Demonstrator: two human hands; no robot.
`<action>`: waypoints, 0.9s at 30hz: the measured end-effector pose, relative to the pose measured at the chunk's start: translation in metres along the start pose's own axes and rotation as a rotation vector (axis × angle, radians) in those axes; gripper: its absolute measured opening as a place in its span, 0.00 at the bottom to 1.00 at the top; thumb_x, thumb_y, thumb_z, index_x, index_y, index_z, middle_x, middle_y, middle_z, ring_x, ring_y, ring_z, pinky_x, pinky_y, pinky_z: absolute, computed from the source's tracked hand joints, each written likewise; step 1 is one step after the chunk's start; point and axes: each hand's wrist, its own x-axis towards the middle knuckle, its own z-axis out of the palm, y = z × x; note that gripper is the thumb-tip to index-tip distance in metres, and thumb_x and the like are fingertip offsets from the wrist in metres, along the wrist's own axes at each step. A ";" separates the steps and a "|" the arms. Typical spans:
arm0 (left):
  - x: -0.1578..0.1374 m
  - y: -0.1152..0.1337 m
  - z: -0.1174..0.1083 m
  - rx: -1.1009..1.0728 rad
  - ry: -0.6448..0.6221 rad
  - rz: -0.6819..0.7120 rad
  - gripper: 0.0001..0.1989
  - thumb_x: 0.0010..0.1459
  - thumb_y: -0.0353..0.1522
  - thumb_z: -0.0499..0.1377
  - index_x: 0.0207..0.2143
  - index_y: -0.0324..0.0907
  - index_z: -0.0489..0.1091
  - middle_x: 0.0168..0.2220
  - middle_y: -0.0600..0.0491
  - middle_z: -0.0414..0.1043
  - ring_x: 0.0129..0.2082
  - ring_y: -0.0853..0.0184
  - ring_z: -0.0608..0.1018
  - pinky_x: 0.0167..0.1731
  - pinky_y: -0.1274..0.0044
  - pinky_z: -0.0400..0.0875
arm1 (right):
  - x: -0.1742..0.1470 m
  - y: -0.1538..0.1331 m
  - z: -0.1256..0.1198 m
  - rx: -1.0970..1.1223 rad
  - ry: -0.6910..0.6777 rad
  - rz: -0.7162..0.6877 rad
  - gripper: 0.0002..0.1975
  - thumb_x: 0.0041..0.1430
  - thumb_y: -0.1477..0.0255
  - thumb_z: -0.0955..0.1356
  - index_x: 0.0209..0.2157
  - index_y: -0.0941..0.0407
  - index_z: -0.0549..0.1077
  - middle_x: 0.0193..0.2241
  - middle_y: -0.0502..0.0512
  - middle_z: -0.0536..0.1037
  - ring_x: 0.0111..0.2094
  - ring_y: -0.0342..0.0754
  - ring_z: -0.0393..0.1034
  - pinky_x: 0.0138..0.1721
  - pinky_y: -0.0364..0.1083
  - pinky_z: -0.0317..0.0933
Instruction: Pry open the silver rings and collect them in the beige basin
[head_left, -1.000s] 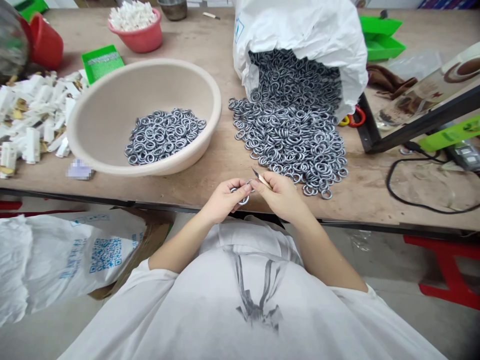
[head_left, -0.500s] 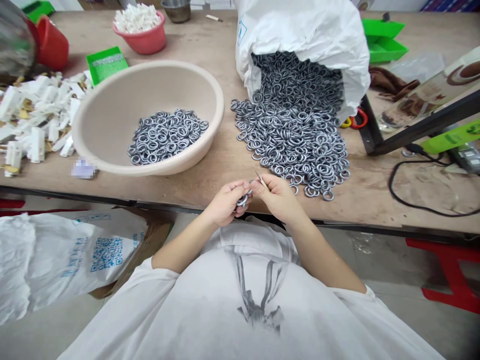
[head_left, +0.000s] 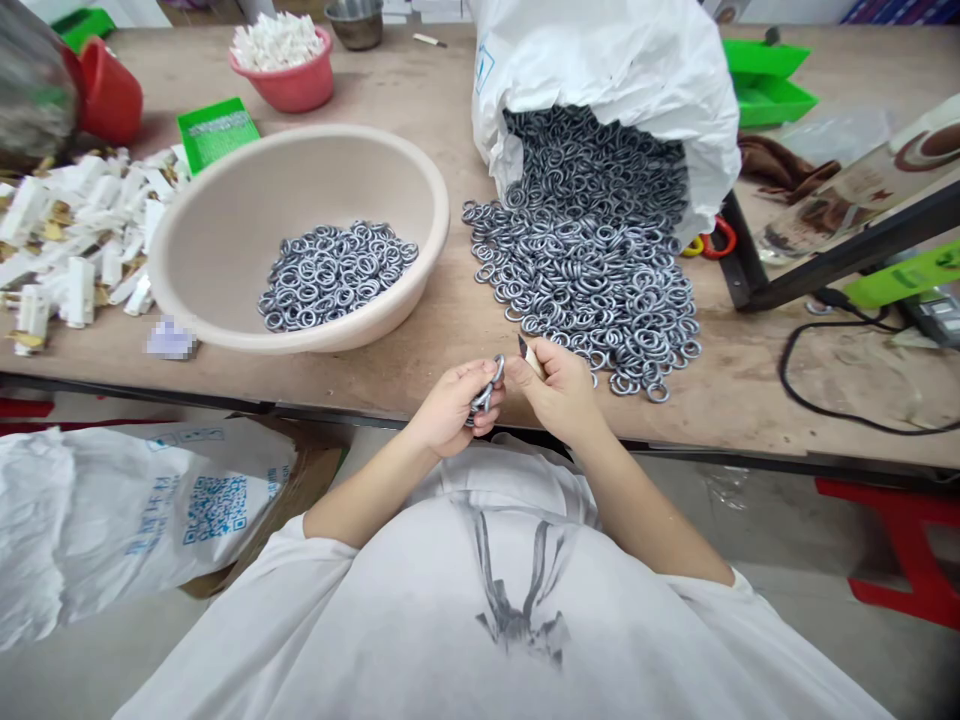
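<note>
"Which large containers stood before you, and what did each hold?"

"On the brown table (head_left: 465, 310), the beige basin (head_left: 217, 240) at my left contained a heap of grey rings (head_left: 337, 275) gathered toward its right side, the rest of its inner wall bare. The white sack (head_left: 600, 50) lay on its side with its mouth toward me; more rings packed the opening and spilled onto the tabletop in a loose pile (head_left: 592, 270)."

"And the smaller vessels?"

"Beyond the basin, the red bowl (head_left: 296, 92) was heaped above its rim with small white pieces (head_left: 277, 42). The shallow green tray (head_left: 206, 153) carried fine greyish bits too small to identify. The contents of the metal bowl (head_left: 356, 35) could not be made out."

"What of your hands?"

"At the table's near edge, my left hand (head_left: 448, 405) grasped several rings (head_left: 486, 395), one upright beyond the thumb. My right hand (head_left: 562, 390) was closed around a small pale-handled knife (head_left: 534, 362), its dark tip directed away from me, near the upright ring."
</note>
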 end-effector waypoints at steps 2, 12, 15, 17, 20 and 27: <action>0.000 0.001 0.000 -0.017 0.016 0.008 0.21 0.51 0.45 0.68 0.29 0.41 0.61 0.20 0.62 0.58 0.13 0.80 0.58 0.12 0.86 0.49 | -0.002 -0.001 -0.002 -0.067 -0.032 -0.081 0.25 0.65 0.50 0.63 0.23 0.53 0.60 0.20 0.46 0.59 0.24 0.43 0.54 0.28 0.45 0.47; -0.001 0.000 0.002 -0.032 0.085 0.025 0.22 0.48 0.44 0.69 0.28 0.41 0.61 0.18 0.63 0.58 0.13 0.80 0.59 0.12 0.86 0.49 | -0.011 -0.009 -0.004 -0.310 -0.152 -0.188 0.23 0.70 0.53 0.57 0.25 0.53 0.61 0.23 0.51 0.67 0.26 0.46 0.60 0.30 0.47 0.48; -0.001 -0.001 0.003 -0.031 0.079 0.020 0.21 0.48 0.43 0.69 0.28 0.41 0.62 0.18 0.63 0.58 0.13 0.80 0.59 0.12 0.86 0.49 | -0.011 -0.008 -0.005 -0.319 -0.164 -0.189 0.23 0.70 0.54 0.57 0.25 0.53 0.62 0.23 0.51 0.67 0.27 0.46 0.60 0.30 0.47 0.48; -0.001 -0.001 0.003 -0.032 0.076 0.019 0.21 0.48 0.43 0.69 0.28 0.41 0.62 0.18 0.63 0.57 0.12 0.80 0.58 0.12 0.86 0.49 | -0.012 -0.009 -0.004 -0.319 -0.174 -0.183 0.22 0.69 0.54 0.58 0.25 0.53 0.62 0.23 0.51 0.67 0.27 0.46 0.60 0.30 0.47 0.48; 0.000 0.001 0.001 -0.025 0.073 0.012 0.20 0.49 0.43 0.68 0.28 0.41 0.61 0.17 0.63 0.57 0.12 0.80 0.58 0.12 0.86 0.50 | -0.012 -0.010 -0.002 -0.300 -0.184 -0.161 0.22 0.69 0.55 0.59 0.24 0.53 0.61 0.23 0.51 0.66 0.26 0.46 0.60 0.30 0.47 0.47; -0.009 -0.004 0.004 0.069 -0.051 -0.056 0.21 0.49 0.44 0.67 0.25 0.41 0.61 0.17 0.62 0.59 0.11 0.79 0.58 0.11 0.84 0.49 | 0.002 0.010 -0.013 -0.243 -0.010 0.000 0.26 0.68 0.51 0.58 0.21 0.53 0.56 0.19 0.48 0.62 0.23 0.44 0.54 0.28 0.47 0.43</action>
